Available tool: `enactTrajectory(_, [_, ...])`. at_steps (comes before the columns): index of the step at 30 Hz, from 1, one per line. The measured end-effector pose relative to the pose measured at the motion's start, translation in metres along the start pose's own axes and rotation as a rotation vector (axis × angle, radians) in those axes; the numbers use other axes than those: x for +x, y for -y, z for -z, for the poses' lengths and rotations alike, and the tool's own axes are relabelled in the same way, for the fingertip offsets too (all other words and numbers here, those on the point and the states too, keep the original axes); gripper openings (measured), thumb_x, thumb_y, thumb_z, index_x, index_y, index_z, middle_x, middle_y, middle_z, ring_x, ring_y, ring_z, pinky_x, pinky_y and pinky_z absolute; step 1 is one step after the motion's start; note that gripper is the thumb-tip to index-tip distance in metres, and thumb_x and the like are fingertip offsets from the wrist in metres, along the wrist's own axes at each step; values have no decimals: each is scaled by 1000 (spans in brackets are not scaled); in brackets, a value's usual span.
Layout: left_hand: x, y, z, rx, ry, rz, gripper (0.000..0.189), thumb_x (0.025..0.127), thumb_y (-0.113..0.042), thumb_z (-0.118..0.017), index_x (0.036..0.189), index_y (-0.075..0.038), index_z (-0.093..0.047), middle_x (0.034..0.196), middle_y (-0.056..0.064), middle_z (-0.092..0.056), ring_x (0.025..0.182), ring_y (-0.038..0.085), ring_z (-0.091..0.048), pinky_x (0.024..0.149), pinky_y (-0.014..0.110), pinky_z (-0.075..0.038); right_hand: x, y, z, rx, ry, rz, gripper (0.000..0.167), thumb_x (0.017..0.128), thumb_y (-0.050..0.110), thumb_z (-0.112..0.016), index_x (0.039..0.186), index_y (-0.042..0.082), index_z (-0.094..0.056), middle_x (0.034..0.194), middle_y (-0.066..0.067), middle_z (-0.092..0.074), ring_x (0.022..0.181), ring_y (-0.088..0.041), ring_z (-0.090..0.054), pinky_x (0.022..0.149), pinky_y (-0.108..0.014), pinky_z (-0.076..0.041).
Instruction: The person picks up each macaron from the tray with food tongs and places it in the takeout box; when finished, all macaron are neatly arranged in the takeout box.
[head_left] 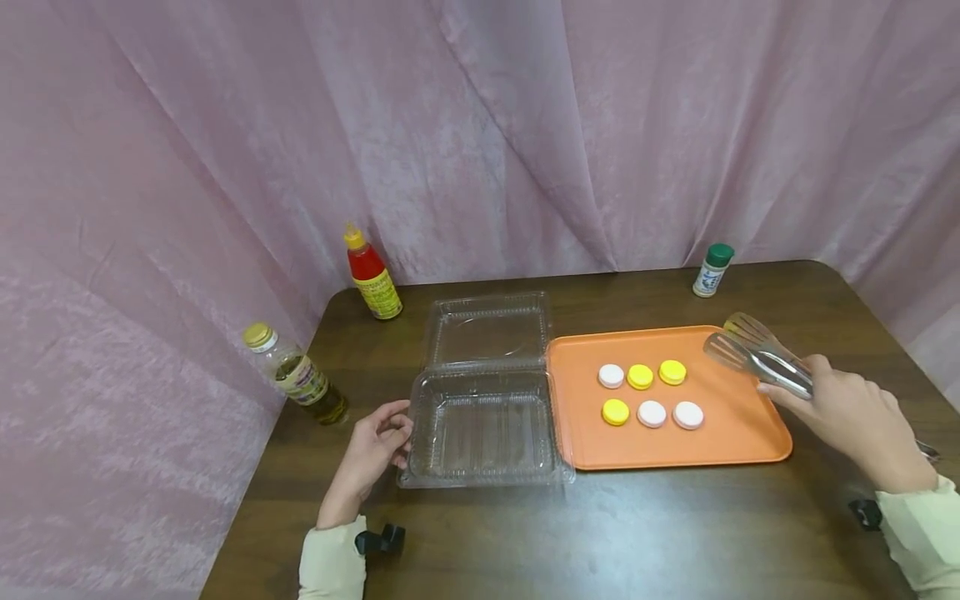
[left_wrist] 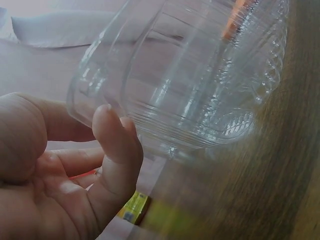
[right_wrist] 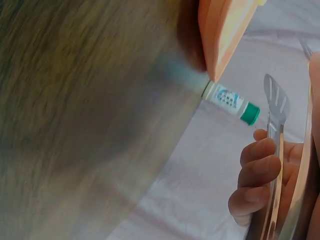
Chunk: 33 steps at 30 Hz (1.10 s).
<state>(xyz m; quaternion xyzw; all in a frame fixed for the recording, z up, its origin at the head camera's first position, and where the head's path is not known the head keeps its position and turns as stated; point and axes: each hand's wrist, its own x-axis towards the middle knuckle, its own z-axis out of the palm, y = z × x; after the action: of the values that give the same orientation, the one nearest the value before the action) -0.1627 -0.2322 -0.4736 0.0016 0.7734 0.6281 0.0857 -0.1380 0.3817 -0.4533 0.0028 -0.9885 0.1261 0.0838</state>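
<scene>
My right hand (head_left: 858, 417) grips metal tongs (head_left: 780, 371), with fingers curled round one arm in the right wrist view. Their slotted heads (right_wrist: 276, 100) stand apart over the right end of an orange tray (head_left: 720, 446). Yellow and white macaron-like discs (head_left: 640, 377) lie on the tray in two rows, to the left of the tongs. At the left, my left hand (head_left: 375, 446) pinches the left rim of a clear plastic clamshell container (head_left: 491, 425). Its hinged lid (head_left: 491, 333) lies folded back, away from me. The left wrist view shows fingertips (left_wrist: 107, 127) at the rim.
A red squeeze bottle with yellow cap (head_left: 372, 279) stands at the back left, and an oil bottle (head_left: 303, 379) at the left edge. A green-capped shaker (head_left: 712, 269) is behind the tray. Pink curtain (head_left: 480, 142) hangs round the dark wooden table (head_left: 510, 542).
</scene>
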Motion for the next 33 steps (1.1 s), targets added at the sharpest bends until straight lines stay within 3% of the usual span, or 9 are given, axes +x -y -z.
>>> enactTrajectory(6, [0,2,-1,-20,-8,-14,46,94,13,-51,140,10,-49,101,20,-58,68,14,-57,50,24,-52,3,10,-7,-24,18,65,69,91,55,-67,108,-9,-50,67,-22,-58,52,-38,-56,39,-50,-41])
enactTrajectory(15, [-1,1,-3,-47,-27,-7,48,91,15,-50,139,10,-50,100,18,-58,67,14,-57,48,23,-50,9,19,-15,-62,151,126,75,92,60,-63,117,-9,-50,74,-18,-61,59,-29,-56,43,-44,-43])
enactTrajectory(21, [0,1,-4,-53,-33,-10,49,90,15,-49,139,9,-51,98,16,-58,66,14,-57,47,24,-49,12,23,-21,-99,143,186,69,91,59,-65,106,-6,-48,65,-9,-52,52,-23,-49,41,-38,-39])
enactTrajectory(33, [-1,2,-4,-46,-35,-8,49,90,15,-49,139,9,-51,99,19,-58,67,14,-57,47,23,-49,12,26,-27,-137,112,244,61,88,54,-71,96,-3,-50,61,-6,-49,49,-25,-49,40,-44,-40])
